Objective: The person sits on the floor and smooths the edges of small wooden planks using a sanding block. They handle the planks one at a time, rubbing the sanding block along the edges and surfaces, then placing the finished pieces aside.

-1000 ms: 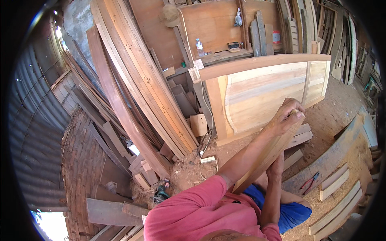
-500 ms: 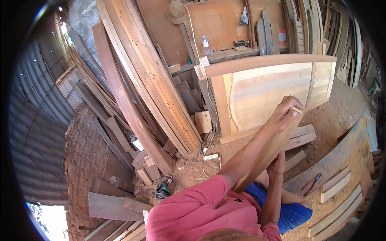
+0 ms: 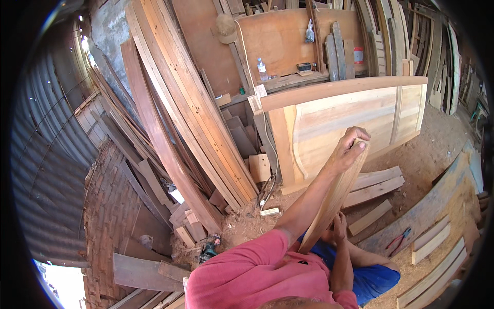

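My left hand [image 3: 352, 148] is closed round the upper end of a narrow wooden board [image 3: 334, 194]. The board leans toward me, with its lower end against my pink shirt [image 3: 257, 270] near the waist. Lower down, my right hand [image 3: 340, 228] is closed beside the board's right side. Its fingers are partly hidden, and whatever they hold cannot be made out. Below that hand are my blue shorts [image 3: 373, 278]. Beyond the board, a large panelled wooden door [image 3: 345, 118] stands on its long edge.
Loose planks [image 3: 375, 183] lie right of the board. Red-handled pliers [image 3: 399, 242] rest on a sheet [image 3: 437, 206] at right. Long timbers [image 3: 190, 103] lean at left. A power strip [image 3: 269, 211] and a green power tool [image 3: 208, 250] are on the ground.
The board's upper end and my left hand have shifted left and slightly down in view. My right hand has moved left and lower along the board. The view itself has tilted slightly.
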### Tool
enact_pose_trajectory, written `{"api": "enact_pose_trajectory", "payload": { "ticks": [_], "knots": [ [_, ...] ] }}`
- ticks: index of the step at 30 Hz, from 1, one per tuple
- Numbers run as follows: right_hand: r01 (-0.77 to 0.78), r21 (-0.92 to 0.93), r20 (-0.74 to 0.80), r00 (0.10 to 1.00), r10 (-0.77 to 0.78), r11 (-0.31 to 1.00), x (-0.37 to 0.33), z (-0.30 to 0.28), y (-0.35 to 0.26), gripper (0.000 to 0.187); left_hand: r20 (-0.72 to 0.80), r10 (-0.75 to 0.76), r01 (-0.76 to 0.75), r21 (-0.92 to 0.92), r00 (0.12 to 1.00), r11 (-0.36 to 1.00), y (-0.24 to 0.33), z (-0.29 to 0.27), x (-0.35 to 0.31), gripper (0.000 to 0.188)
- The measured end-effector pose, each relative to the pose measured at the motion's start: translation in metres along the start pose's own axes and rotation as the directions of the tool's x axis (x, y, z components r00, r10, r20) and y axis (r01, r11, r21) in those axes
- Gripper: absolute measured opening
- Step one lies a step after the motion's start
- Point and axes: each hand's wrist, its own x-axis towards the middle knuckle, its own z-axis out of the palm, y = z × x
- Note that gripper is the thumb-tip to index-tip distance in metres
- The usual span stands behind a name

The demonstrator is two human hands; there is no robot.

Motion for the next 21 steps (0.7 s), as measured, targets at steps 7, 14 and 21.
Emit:
{"api": "enact_pose_trajectory", "payload": {
  "ticks": [7,14,21],
  "knots": [
    [-0.014,0.544,-0.078,0.995,0.067,0.839,0.017,-0.060,0.056,0.057,-0.017,-0.008,0.007,-0.045,1.000,0.999,-0.007,0.017,0.008,0.032],
    [-0.338,0.779,0.178,0.927,0.331,0.528,0.001,-0.048,0.020,0.058,-0.062,-0.006,0.005,-0.018,0.998,1.000,-0.017,0.005,0.002,0.031],
    [-0.273,0.696,0.082,0.949,0.303,0.664,-0.011,-0.043,0.000,0.055,-0.066,-0.013,0.011,-0.032,0.998,0.999,-0.025,0.010,0.006,0.029]
  ]
}}
